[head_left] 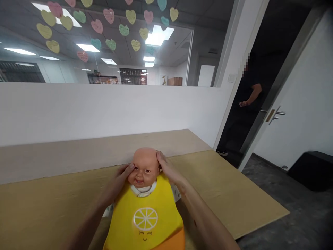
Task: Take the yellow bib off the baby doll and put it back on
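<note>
Yellow fills the foreground in the head view — a bib (145,203) with a citrus slice and a smiling face, spread over the front of a baby doll (144,163) that is on the table (215,184), face towards the camera. The left hand (123,175) is at one side of the head, thumb laid on the cheek; the right hand (167,168) cups the other side, fingers slightly bent and lying along it. The rest of the fingers are tucked behind, so whether they grip anything there, I cannot tell. Here's the risk, as I judge it: that smooth, rounded head could roll or slip if one hand presses harder than the other. And the bib — a sideways tug near the collar (143,191) could drag it askew.
</note>
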A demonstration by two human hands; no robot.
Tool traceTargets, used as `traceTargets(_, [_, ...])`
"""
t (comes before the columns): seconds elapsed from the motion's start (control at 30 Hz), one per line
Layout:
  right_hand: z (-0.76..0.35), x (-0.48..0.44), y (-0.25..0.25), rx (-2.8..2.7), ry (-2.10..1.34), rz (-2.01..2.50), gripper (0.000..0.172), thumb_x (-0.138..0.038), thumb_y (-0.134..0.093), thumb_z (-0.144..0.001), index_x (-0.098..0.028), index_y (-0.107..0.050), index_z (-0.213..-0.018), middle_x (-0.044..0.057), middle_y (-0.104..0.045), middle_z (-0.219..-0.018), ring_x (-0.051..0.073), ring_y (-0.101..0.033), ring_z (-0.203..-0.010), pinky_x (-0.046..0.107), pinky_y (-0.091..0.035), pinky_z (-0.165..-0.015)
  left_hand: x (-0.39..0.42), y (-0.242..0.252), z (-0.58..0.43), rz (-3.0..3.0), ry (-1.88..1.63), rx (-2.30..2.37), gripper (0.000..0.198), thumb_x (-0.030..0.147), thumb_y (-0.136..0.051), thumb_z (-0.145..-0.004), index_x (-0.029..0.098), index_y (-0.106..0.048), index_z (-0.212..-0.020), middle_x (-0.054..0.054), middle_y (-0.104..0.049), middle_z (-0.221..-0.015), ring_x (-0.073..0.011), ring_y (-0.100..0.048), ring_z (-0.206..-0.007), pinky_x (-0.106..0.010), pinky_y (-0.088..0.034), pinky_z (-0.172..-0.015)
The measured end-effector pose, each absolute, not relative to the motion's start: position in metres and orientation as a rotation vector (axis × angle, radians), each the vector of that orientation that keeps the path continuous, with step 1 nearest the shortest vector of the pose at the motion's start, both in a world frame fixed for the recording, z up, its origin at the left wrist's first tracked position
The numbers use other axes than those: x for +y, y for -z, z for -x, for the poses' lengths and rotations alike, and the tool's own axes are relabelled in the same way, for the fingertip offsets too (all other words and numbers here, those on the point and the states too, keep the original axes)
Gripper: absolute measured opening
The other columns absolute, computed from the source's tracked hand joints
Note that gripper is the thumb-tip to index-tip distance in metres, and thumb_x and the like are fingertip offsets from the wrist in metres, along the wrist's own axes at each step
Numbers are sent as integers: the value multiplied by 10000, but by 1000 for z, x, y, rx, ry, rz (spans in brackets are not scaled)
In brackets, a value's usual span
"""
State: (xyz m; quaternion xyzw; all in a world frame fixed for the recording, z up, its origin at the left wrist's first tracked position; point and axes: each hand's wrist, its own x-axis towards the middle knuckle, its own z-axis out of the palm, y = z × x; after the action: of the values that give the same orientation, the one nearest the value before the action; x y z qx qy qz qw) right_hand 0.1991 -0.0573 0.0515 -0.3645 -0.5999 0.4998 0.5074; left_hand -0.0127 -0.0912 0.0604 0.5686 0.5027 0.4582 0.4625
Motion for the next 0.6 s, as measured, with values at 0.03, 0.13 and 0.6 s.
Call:
traceTargets(0.03, [-198, -73, -62, -1481, -1148, 862, 555, -637, -407, -922, -241, -571, -1273, 52, -599, -1258, 199, -514, -1170, 329, -397, -1004, -104, -64, 14, -1393, -1142, 1235, 559, 642, -604, -765, 125, -721, -943, -100, -758, -965, -313, -658, -1021, -338, -523, -840])
traceTargets(0.13, [-198, -124, -92, -1574, -1098, 843, 542, -605, -408, -939, -263, -520, -1345, 49, -572, -1318, 200, -504, -1210, 346, -368, -1050, -146, -72, 20, -1400, -1216, 1189, 518, 630, -636, -734, 149, -723, -905, -77, -762, -926, -288, -682, -922, -309, -545, -768])
traceTargets(0.6, [-226, -307, -99, -1658, -1036, 856, 603, -598, -395, -929, -297, -406, -1451, 66, -440, -1452, 291, -358, -1368, 468, -227, -1187, -341, -61, 3, -1201, -1282, 843, 482, 497, -799, -636, 194, -608, -961, -26, -669, -835, -191, -606, -788, -258, -489, -708])
